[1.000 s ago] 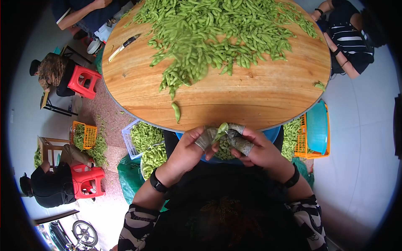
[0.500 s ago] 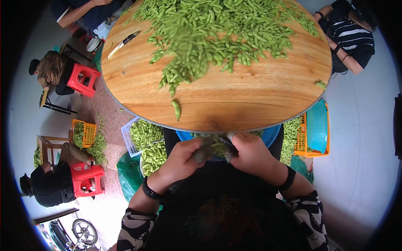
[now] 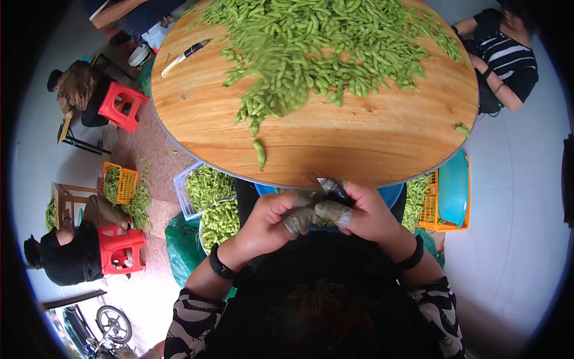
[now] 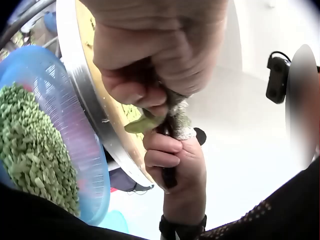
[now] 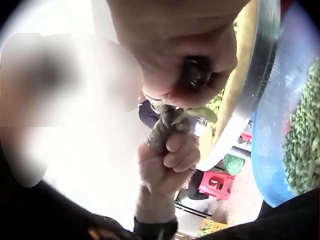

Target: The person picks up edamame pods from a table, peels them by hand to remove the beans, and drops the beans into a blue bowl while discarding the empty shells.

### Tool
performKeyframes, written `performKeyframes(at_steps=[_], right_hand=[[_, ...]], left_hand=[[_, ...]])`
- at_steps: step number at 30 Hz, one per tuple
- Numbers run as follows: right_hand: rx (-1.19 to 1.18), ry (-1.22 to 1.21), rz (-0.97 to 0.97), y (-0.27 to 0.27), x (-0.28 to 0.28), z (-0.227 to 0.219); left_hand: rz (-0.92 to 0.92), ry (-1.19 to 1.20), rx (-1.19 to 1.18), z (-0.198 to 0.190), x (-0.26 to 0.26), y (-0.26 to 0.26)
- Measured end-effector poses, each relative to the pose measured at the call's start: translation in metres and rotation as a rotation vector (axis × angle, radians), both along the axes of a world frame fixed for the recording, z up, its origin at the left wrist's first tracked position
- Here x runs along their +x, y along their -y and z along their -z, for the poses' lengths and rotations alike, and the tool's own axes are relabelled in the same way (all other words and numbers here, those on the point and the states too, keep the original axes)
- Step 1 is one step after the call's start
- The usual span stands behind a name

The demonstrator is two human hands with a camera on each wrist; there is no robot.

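Note:
My left hand (image 3: 266,221), thumb wrapped in grey tape, pinches a green soybean pod (image 4: 142,124) just past the table edge. My right hand (image 3: 373,218) meets it at the fingertips and grips a tool with a dark, rounded handle (image 5: 196,71); its working end is hidden between the hands. Tape covers the right thumb (image 3: 333,212) too. In the right wrist view the pod's pale green end sticks out beside the taped fingers. Below the hands, a blue colander (image 4: 90,150) holds many shelled green beans (image 4: 35,150).
A large heap of pods (image 3: 329,42) covers the far part of the round wooden table (image 3: 359,137). A knife (image 3: 185,58) and one loose pod (image 3: 259,154) lie on it. Crates of pods (image 3: 209,185) flank me. Other people sit around, some on red stools (image 3: 122,106).
A second ago the green pod showed between the fingertips. The hands dipped toward the body, then rose a little; now the taped thumbs lie close together and hide the pod from above.

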State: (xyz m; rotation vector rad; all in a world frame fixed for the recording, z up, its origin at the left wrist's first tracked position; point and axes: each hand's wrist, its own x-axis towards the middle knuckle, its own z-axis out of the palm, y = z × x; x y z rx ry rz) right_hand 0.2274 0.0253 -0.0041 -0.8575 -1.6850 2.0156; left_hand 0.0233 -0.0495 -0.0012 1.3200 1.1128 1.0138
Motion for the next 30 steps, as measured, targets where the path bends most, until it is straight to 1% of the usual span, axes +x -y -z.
performKeyframes(at_steps=[1,2,3,4,5,7,8,9,10,11,12,13,14,15,16,17,18,19,21,22,23,24,25,27,28,29,30], right_hand=[[-0.003,0.000,-0.014,-0.001,0.001,-0.001],[-0.199,-0.088,-0.009,-0.001,0.001,-0.003],[-0.396,-0.174,-0.005,-0.002,0.002,-0.004],[-0.446,-0.212,-0.046,-0.006,0.004,0.002],[-0.446,-0.211,-0.057,-0.005,0.001,0.007],[0.309,-0.044,0.006,-0.003,-0.004,0.013],[0.309,-0.047,0.000,-0.005,-0.006,0.013],[0.605,0.015,0.041,-0.007,-0.008,0.011],[0.899,0.079,0.085,-0.009,-0.009,0.010],[0.894,0.077,0.088,-0.009,-0.009,0.007],[0.837,0.197,0.025,-0.011,-0.008,0.003],[0.780,0.316,-0.039,-0.012,-0.008,-0.001],[0.780,0.315,-0.039,-0.014,-0.013,-0.004],[0.792,0.368,-0.049,-0.016,-0.022,-0.008],[0.806,0.420,-0.061,-0.018,-0.034,-0.011],[0.808,0.414,-0.064,-0.022,-0.048,-0.010],[0.879,0.394,-0.014,-0.025,-0.065,-0.007],[0.949,0.375,0.041,-0.030,-0.082,-0.005],[0.913,0.496,0.017,-0.038,-0.115,-0.009],[0.917,0.495,0.026,-0.043,-0.129,-0.001],[0.967,0.482,0.076,-0.048,-0.143,0.015],[1.015,0.470,0.128,-0.050,-0.149,0.013],[1.018,0.470,0.138,-0.052,-0.148,0.010],[0.850,0.529,0.047,-0.052,-0.138,0.002],[0.767,0.521,0.018,-0.053,-0.130,0.001],[0.769,0.527,0.011,-0.052,-0.121,0.000],[0.672,0.517,0.044,-0.050,-0.112,-0.002]], left_hand=[[0.087,0.264,-0.211,0.001,-0.002,0.003],[0.072,0.264,-0.211,0.003,-0.002,0.003],[0.071,0.397,-0.267,0.006,0.001,0.001],[0.073,0.531,-0.319,0.009,0.001,0.000],[0.062,0.531,-0.315,0.010,-0.003,0.002],[-0.004,0.225,-0.117,0.011,-0.015,0.009],[-0.094,0.078,0.022,0.010,-0.023,0.013],[-0.179,-0.073,0.160,0.007,-0.034,0.019],[-0.256,-0.216,0.117,-0.001,-0.048,0.028],[-0.351,-0.337,0.138,0.000,-0.062,0.036],[-0.413,-0.623,0.128,-0.008,-0.075,0.044],[-0.518,-0.821,-0.034,-0.008,-0.088,0.052],[-0.628,-1.029,-0.042,-0.005,-0.098,0.055],[-0.744,-1.237,-0.054,-0.001,-0.104,0.058],[-0.752,-1.238,-0.059,0.000,-0.103,0.058],[-0.787,-1.291,0.062,0.000,-0.101,0.053],[-0.814,-1.343,0.191,0.000,-0.099,0.047],[-0.785,-1.228,0.267,0.006,-0.093,0.040],[-0.633,-1.158,0.427,0.015,-0.079,0.024],[-0.630,-1.051,0.316,0.011,-0.064,0.015],[-0.623,-0.943,0.206,0.007,-0.050,0.007],[-0.627,-0.941,0.254,0.012,-0.045,0.000],[-0.621,-0.942,0.263,0.014,-0.042,-0.006],[-0.593,-1.055,0.202,0.017,-0.037,-0.014],[-0.549,-1.041,0.191,0.013,-0.034,-0.017],[-0.546,-0.956,0.218,0.019,-0.033,-0.021],[-0.520,-0.951,0.238,0.022,-0.031,-0.023]])
